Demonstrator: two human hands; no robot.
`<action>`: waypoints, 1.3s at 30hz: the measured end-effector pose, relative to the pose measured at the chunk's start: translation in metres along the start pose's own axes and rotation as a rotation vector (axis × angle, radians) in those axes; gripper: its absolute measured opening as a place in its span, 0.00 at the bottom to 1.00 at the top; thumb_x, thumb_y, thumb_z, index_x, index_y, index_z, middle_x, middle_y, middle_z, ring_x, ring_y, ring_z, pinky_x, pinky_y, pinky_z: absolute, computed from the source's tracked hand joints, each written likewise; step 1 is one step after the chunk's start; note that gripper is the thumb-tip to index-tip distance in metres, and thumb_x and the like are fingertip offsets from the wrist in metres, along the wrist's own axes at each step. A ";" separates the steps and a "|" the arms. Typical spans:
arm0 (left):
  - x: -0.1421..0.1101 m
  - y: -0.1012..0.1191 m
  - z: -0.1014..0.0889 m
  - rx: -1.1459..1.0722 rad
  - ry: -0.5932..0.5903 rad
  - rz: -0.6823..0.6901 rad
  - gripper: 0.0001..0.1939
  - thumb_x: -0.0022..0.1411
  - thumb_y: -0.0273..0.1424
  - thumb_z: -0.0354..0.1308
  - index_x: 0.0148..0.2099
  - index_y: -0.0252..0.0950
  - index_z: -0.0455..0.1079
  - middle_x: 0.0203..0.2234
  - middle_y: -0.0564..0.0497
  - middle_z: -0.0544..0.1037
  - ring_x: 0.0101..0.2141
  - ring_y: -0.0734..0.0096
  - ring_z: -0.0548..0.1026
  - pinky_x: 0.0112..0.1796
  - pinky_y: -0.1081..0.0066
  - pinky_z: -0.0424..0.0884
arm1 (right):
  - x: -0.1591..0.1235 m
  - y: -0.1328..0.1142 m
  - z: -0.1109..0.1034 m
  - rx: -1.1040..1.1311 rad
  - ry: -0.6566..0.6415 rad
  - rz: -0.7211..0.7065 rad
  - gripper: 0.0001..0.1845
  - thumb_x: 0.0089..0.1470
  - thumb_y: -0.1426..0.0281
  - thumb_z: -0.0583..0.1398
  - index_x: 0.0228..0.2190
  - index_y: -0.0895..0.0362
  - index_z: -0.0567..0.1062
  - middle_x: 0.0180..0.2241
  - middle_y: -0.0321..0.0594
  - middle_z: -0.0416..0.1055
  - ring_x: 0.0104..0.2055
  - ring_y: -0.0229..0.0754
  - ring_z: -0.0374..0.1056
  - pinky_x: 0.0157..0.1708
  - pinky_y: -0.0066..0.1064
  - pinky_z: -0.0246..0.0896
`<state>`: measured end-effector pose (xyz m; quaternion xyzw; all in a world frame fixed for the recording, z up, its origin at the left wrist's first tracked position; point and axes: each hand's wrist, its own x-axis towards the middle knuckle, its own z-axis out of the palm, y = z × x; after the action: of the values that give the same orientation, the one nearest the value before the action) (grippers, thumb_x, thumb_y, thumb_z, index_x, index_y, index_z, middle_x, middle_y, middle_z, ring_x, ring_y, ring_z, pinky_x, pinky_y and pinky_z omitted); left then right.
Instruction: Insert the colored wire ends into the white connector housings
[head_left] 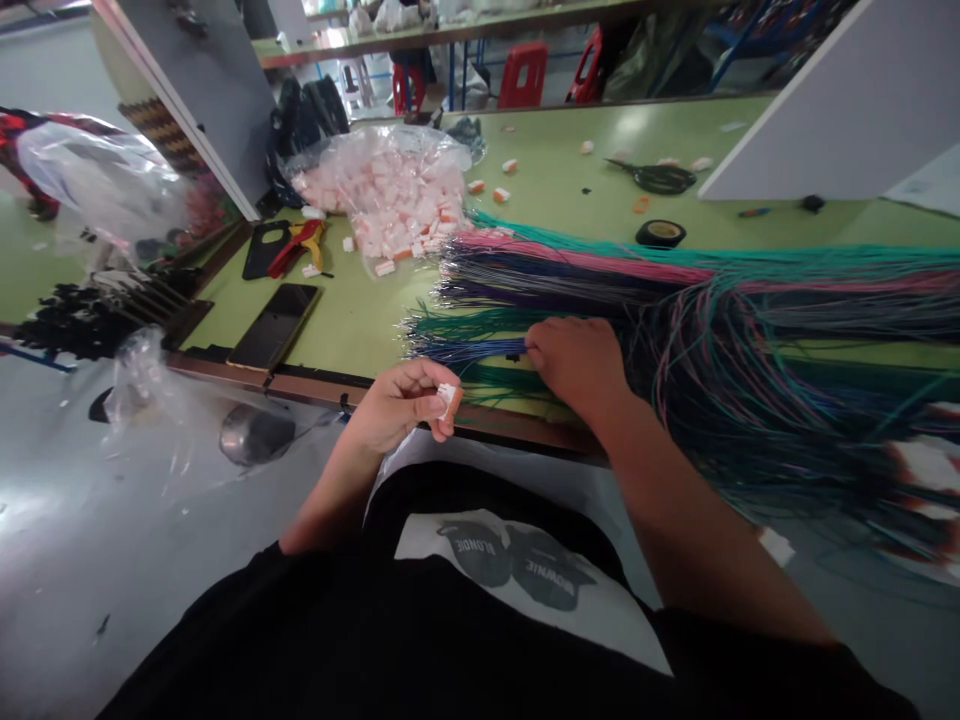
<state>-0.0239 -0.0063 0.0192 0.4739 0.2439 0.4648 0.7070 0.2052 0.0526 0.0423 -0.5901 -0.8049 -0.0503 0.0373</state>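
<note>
Between the thumb and fingers of my left hand (405, 405) is a small white and orange connector housing (449, 397), held just in front of the table edge. My right hand (576, 365) rests over a bundle of blue wires (487, 348), its fingers curled down around them; the fingertips are partly hidden. Green wires (480, 320) lie on both sides of the blue ones, their metal-tipped ends pointing left. Beyond them runs a thick row of pink, grey, dark and teal wires (570, 265).
A plastic bag of connector housings (397, 190) lies behind the hands. To the left are a phone (274, 326) and red-and-yellow pliers (298, 248). Black tape (660, 233) and scissors (652, 177) lie farther back. Wires hang over the table edge at right.
</note>
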 end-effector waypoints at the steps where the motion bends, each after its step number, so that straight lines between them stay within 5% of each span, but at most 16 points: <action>1: 0.001 -0.001 -0.001 -0.005 0.005 0.001 0.10 0.52 0.32 0.70 0.33 0.34 0.74 0.19 0.55 0.76 0.17 0.80 0.74 0.20 0.81 0.71 | -0.001 0.000 0.001 0.014 0.013 -0.006 0.11 0.54 0.76 0.54 0.31 0.57 0.77 0.35 0.47 0.77 0.40 0.49 0.70 0.38 0.38 0.54; 11: 0.008 -0.007 -0.009 -0.065 0.213 -0.042 0.16 0.47 0.32 0.72 0.37 0.33 0.72 0.21 0.57 0.76 0.20 0.80 0.75 0.21 0.82 0.72 | -0.008 0.011 0.001 0.604 0.384 0.343 0.04 0.47 0.72 0.57 0.27 0.53 0.71 0.31 0.40 0.76 0.34 0.44 0.70 0.37 0.34 0.61; 13: 0.009 -0.008 -0.009 -0.062 0.208 -0.038 0.17 0.48 0.32 0.72 0.37 0.33 0.72 0.20 0.57 0.75 0.20 0.80 0.75 0.21 0.82 0.72 | -0.010 0.006 0.002 0.647 0.378 0.262 0.08 0.47 0.72 0.57 0.32 0.53 0.73 0.30 0.38 0.76 0.31 0.42 0.70 0.35 0.33 0.62; 18: 0.010 -0.008 -0.008 -0.073 0.192 -0.051 0.18 0.47 0.32 0.73 0.38 0.33 0.71 0.21 0.57 0.77 0.21 0.78 0.77 0.23 0.80 0.75 | -0.017 -0.021 -0.004 0.630 0.248 -0.265 0.12 0.54 0.69 0.57 0.40 0.53 0.77 0.33 0.39 0.79 0.32 0.41 0.72 0.35 0.32 0.63; 23: 0.010 -0.008 -0.009 -0.070 0.170 -0.042 0.18 0.49 0.34 0.72 0.38 0.34 0.70 0.23 0.56 0.77 0.23 0.76 0.78 0.25 0.78 0.76 | -0.024 -0.045 -0.020 0.736 0.257 -0.514 0.13 0.60 0.69 0.54 0.39 0.53 0.78 0.36 0.39 0.80 0.38 0.41 0.74 0.39 0.31 0.64; 30: 0.011 -0.010 -0.011 -0.075 0.112 0.029 0.18 0.49 0.35 0.72 0.37 0.35 0.69 0.24 0.55 0.77 0.24 0.75 0.78 0.27 0.76 0.76 | -0.025 -0.046 -0.017 0.786 0.291 -0.348 0.09 0.55 0.71 0.56 0.27 0.54 0.75 0.26 0.36 0.74 0.27 0.36 0.66 0.31 0.28 0.58; 39: 0.012 -0.011 -0.011 -0.029 0.134 0.021 0.19 0.48 0.37 0.72 0.38 0.35 0.69 0.23 0.56 0.76 0.24 0.75 0.77 0.27 0.75 0.76 | -0.030 -0.053 -0.016 0.563 0.214 -0.269 0.11 0.53 0.71 0.54 0.24 0.55 0.75 0.24 0.37 0.69 0.28 0.37 0.63 0.27 0.29 0.48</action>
<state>-0.0223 0.0079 0.0060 0.4337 0.2791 0.5064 0.6911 0.1638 0.0070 0.0523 -0.4363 -0.8495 0.1079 0.2762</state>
